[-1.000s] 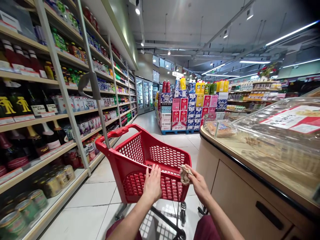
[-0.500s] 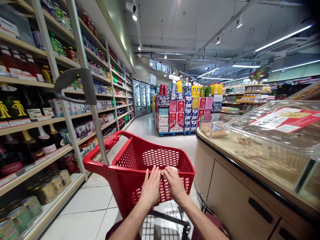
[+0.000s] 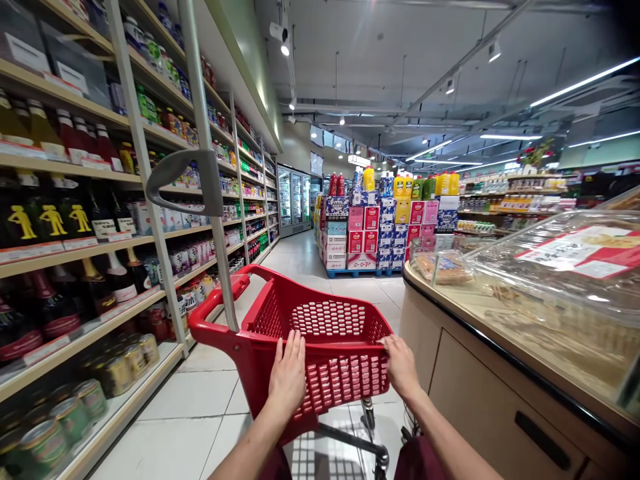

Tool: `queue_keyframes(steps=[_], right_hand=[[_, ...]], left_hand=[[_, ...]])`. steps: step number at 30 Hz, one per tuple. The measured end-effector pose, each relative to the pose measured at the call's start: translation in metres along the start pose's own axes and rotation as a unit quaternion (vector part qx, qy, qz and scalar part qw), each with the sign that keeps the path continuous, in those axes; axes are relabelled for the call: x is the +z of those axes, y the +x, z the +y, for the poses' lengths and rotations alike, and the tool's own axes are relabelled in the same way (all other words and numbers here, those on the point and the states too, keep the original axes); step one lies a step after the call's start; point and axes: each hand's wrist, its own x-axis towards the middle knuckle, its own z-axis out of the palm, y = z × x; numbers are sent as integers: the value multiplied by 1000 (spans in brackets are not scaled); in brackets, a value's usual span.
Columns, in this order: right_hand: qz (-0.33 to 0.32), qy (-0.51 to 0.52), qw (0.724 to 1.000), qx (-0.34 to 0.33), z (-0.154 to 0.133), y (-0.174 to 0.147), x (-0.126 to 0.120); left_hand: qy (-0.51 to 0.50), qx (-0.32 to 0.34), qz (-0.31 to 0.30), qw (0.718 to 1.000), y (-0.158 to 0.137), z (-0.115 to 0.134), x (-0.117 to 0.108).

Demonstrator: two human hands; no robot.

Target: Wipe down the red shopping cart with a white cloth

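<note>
A red plastic shopping trolley (image 3: pixel 345 370) stands right in front of me, with its basket side of slotted holes facing me. My left hand (image 3: pixel 289 370) lies against the near side of its rim, fingers stretched out and holding nothing. At the basket's right corner, my right hand (image 3: pixel 401 365) is bent over the rim with its fingers pressed together. A scrap of white cloth (image 3: pixel 383 341) peeks out at those fingertips; most of it is hidden. A metal pole with a grey loop handle (image 3: pixel 215 183) rises from the trolley's left end.
Shelves of bottles and cans (image 3: pixel 113 240) run along the left. To the right is a wooden counter (image 3: pixel 470 373) with clear plastic food packs (image 3: pixel 550 260). Stacked drink cartons (image 3: pixel 363 233) stand ahead on the tiled floor (image 3: pixel 190 407).
My right hand has slid right along the rim to the corner, away from my left hand. My left hand stays on the near side. The view has shifted a little left.
</note>
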Motion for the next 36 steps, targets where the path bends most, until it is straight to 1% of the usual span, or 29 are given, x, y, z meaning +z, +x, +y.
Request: queue_keyframes(steps=[1, 2, 3, 6, 7, 8, 11, 12, 13, 14, 15, 17, 18, 19, 20, 22, 23, 24, 25, 28, 29, 30, 31, 34, 35, 36], right_hand=[[4, -10, 1000, 21, 3, -2, 0], [4, -14, 1000, 26, 2, -3, 2], [-1, -9, 1000, 10, -3, -5, 5], [-27, 31, 995, -92, -19, -7, 10], [-28, 38, 994, -100, -19, -7, 9], [-23, 38, 995, -86, -15, -6, 6], [11, 16, 1000, 14, 4, -4, -3], [17, 12, 999, 32, 6, -4, -3], [18, 13, 999, 34, 3, -4, -1], [15, 20, 1000, 20, -3, -5, 2], [7, 32, 999, -8, -11, -7, 6], [-16, 62, 995, -81, -26, -9, 12], [-23, 73, 991, -106, -30, -11, 13], [-22, 77, 991, -110, -29, -11, 13], [-12, 73, 993, -90, -26, -11, 12], [25, 58, 998, -11, -22, -8, 11], [36, 58, 998, 14, -26, -5, 12], [36, 68, 997, 16, -35, -3, 14], [27, 89, 996, -4, -49, 0, 17], [-18, 158, 979, -130, -102, 5, 28], [-22, 168, 973, -158, -115, 5, 30], [-17, 169, 971, -171, -121, 5, 32], [-6, 162, 973, -166, -122, 5, 33], [36, 135, 985, -101, -116, 5, 35], [37, 138, 985, -91, -121, 6, 36], [31, 150, 984, -94, -133, 9, 37]], left_hand=[[3, -1, -1, 1000, -1, -2, 0], [7, 1, -2, 1000, -1, -3, 0], [9, 2, -3, 1000, -1, -3, 0], [7, 7, -6, 1000, -1, -5, -2], [3, 10, -8, 1000, -1, -6, -3], [-1, 12, -11, 1000, 0, -6, -3], [-5, 13, -7, 1000, 0, -6, -3], [-6, 13, -4, 1000, 0, -5, -3], [-6, 12, -2, 1000, -1, -4, -3], [-6, 13, -1, 1000, -1, -3, -4], [-5, 18, -2, 1000, -1, -3, -5], [-1, 29, -4, 1000, -2, -7, -9], [3, 24, -3, 1000, -3, -10, -11], [8, 13, -1, 1000, -4, -15, -14], [13, -2, 2, 1000, -5, -20, -16], [22, -28, 8, 999, -8, -28, -19], [24, -32, 10, 999, -9, -31, -21], [24, -31, 11, 999, -10, -33, -22], [23, -27, 13, 999, -11, -34, -22], [20, -5, 19, 1000, -14, -39, -22], [20, 6, 23, 1000, -16, -42, -22], [22, 9, 30, 999, -19, -47, -21], [27, 5, 42, 999, -23, -52, -21], [50, -22, 92, 994, -36, -71, -17], [54, -21, 105, 993, -39, -77, -16], [55, -16, 116, 992, -42, -82, -15]])
